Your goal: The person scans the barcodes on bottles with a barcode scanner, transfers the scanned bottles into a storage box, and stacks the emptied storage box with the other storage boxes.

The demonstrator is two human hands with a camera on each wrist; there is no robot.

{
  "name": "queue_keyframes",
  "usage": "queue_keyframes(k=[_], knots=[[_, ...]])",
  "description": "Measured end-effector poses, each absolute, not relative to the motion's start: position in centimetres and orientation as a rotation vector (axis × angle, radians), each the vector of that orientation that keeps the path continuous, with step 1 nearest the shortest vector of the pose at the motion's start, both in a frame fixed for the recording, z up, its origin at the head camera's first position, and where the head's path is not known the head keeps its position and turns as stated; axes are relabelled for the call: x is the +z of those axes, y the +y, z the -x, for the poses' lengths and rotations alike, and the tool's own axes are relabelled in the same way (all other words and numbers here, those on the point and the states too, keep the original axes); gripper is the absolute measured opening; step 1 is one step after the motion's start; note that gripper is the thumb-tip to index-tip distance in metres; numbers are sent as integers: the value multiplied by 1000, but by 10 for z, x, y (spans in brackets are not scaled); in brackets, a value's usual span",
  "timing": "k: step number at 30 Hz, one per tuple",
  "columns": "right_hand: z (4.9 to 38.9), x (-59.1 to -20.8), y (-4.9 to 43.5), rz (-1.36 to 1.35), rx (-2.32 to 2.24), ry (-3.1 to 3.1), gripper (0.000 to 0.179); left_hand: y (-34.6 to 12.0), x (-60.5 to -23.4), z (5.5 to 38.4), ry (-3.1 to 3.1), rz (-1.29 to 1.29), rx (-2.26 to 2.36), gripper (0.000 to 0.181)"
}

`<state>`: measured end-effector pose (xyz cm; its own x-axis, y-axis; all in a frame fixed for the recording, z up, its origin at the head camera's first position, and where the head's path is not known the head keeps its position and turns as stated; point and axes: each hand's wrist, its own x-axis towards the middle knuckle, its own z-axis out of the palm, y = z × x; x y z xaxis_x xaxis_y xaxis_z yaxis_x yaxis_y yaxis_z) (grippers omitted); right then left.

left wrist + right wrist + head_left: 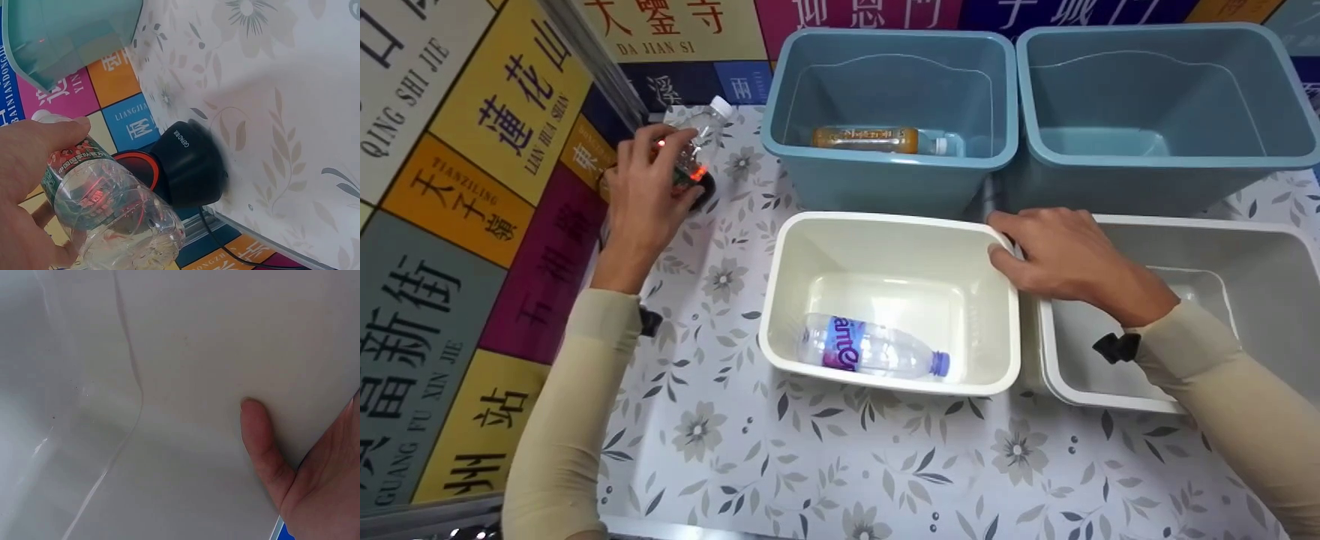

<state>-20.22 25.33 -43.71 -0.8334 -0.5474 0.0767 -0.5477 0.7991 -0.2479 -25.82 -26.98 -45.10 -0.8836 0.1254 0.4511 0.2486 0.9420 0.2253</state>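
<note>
At the far left of the head view, my left hand (645, 191) grips a clear plastic bottle (706, 129) with a white cap. A green and red label shows on the bottle (112, 197) in the left wrist view. Right beside it stands a black scanner (194, 166) with a red-ringed face, its red light falling on the bottle. My right hand (1057, 251) grips the right rim of a cream bin (885, 218), and the thumb presses on the inside wall. Inside that bin lies a clear bottle (885, 349) with a purple cap and label.
Behind the cream bin stands a blue-grey bin (877, 180) with an orange drink bottle (866, 140) lying in it. A second blue-grey bin (1147, 161) is to its right. At the right, a pale grey bin (1267, 315) sits under my right forearm. Printed panels (457, 247) border the flowered tabletop (840, 465).
</note>
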Motion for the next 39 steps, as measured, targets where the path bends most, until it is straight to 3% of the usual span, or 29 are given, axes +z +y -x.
queue_keyframes(k=[39], knots=[[205, -438, 254, -926, 411, -2971, 19, -252, -422, 255, -2600, 388, -329, 72]])
